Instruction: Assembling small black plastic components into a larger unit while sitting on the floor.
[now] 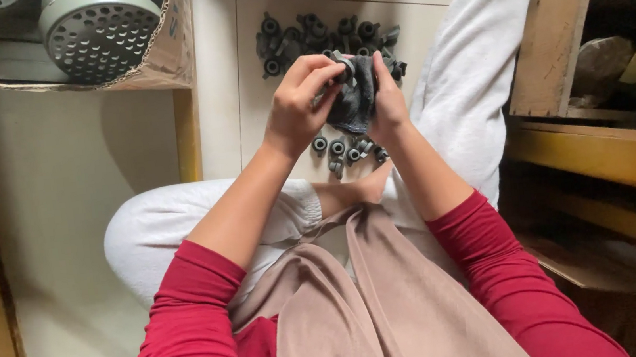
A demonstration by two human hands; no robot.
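Nearest the lens, beige cloth (373,316) draped down the lap between two red sleeves (191,328). Beyond, white trouser legs (465,66), one folded across, one stretched up toward the top edge, over pale tiled floor (56,192). Top left, cardboard box (168,52) with round perforated grey covers (97,28) inside. Right side, wooden frame (556,24) and yellow rails (611,157). On the floor ahead, heap of small dark grey fittings (310,36), and nearer the foot a short row of the same fittings (347,151).

Raised above that row, both hands meeting. Right hand (385,103) closed round a dark rag (353,103), bunched and hanging down from the grip. Left hand (298,109) curled, fingertips pinching one small grey fitting (343,64) at the rag's top edge, pressed into the cloth. Fitting between the two thumbs, touching both rag and left fingers, well above the floor.
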